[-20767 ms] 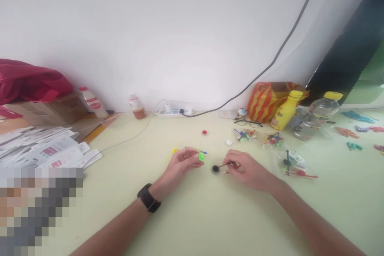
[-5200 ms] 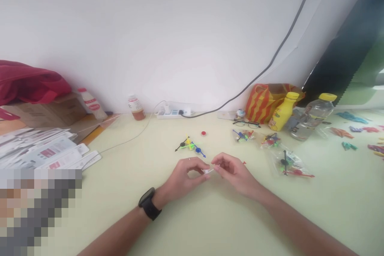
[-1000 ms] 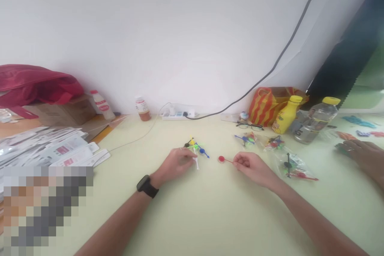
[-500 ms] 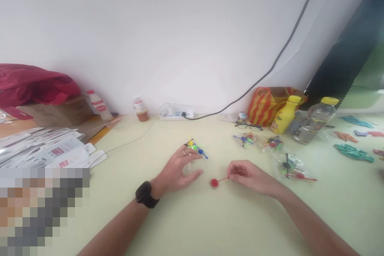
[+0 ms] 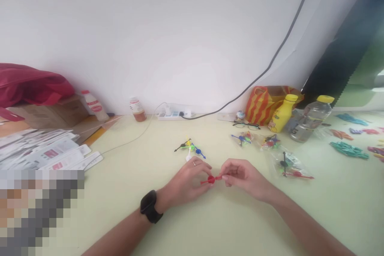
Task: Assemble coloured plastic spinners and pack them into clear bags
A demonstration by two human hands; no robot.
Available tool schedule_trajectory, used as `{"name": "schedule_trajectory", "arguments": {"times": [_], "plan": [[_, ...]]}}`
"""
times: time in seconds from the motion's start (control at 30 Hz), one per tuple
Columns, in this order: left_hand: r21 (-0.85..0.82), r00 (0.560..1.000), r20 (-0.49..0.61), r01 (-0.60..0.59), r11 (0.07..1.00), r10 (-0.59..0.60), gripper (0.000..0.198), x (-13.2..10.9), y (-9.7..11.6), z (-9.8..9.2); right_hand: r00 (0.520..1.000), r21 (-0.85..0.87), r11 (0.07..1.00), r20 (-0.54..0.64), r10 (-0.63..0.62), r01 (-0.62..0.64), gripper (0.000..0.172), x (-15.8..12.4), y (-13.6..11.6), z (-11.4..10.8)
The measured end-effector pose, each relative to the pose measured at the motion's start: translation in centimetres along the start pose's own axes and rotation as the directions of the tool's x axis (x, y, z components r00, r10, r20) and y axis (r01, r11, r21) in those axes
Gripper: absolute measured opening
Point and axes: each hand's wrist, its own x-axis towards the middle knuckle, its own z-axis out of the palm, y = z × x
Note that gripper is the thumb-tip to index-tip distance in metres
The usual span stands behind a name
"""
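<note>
A small red plastic spinner arrow (image 5: 211, 179) with a round disc at its middle lies between my two hands, low over the table. My left hand (image 5: 187, 180), wearing a ring and a black watch, has thumb and fingers closed around the disc. At the other end, my right hand (image 5: 244, 178) pinches the red shaft, its fingertips partly hiding it. Just beyond the left hand rests a group of similar arrows: a black one (image 5: 182, 145), a yellow one (image 5: 189, 143), a blue one (image 5: 198, 151), a green one and a white one (image 5: 188, 157), partly hidden by the hand.
Clear bags (image 5: 295, 166) of coloured arrows lie right. Behind them stand a yellow bottle (image 5: 283, 114), a clear bottle (image 5: 312, 120) and a striped bag (image 5: 258, 106). Glasses (image 5: 246, 125) and a power strip (image 5: 174, 116) sit by the wall. White cards (image 5: 54, 152) are piled left.
My left hand has moved right and closed on the red spinner arrow's disc, uncovering more of the arrow group. The view has shifted slightly; my right hand still pinches the shaft.
</note>
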Motion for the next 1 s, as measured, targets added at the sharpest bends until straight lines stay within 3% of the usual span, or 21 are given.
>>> {"name": "schedule_trajectory", "arguments": {"times": [0.13, 0.27, 0.53, 0.77, 1.0], "plan": [[-0.281, 0.988, -0.025, 0.141, 0.949, -0.154, 0.012, 0.0, 0.2, 0.7, 0.998, -0.004, 0.998, -0.038, -0.056, 0.056, 0.013, 0.1, 0.1, 1.2], [-0.442, 0.979, -0.031, 0.166, 0.881, -0.201, 0.024, 0.0, 0.1, 1.3, 0.992, -0.084, 0.993, -0.091, -0.087, 0.079, 0.012, 0.1, 0.4, 1.6], [-0.332, 0.980, -0.121, 0.111, 0.937, -0.158, 0.022, 0.1, 0.0, 1.1, 0.973, -0.376, 0.920, -0.149, -0.176, 0.109, 0.022, 0.0, 0.5, 1.8], [-0.249, 0.984, -0.135, 0.077, 0.965, -0.113, 0.017, 0.1, 0.2, 0.6, 0.990, -0.175, 0.984, -0.127, -0.067, 0.044, 0.029, 0.0, 0.5, 1.2], [-0.207, 0.989, -0.138, 0.032, 0.978, -0.062, 0.012, -0.1, 0.7, 0.7, 0.992, -0.075, 0.996, -0.116, -0.048, 0.040, 0.030, 0.2, 0.8, 1.2]]}}
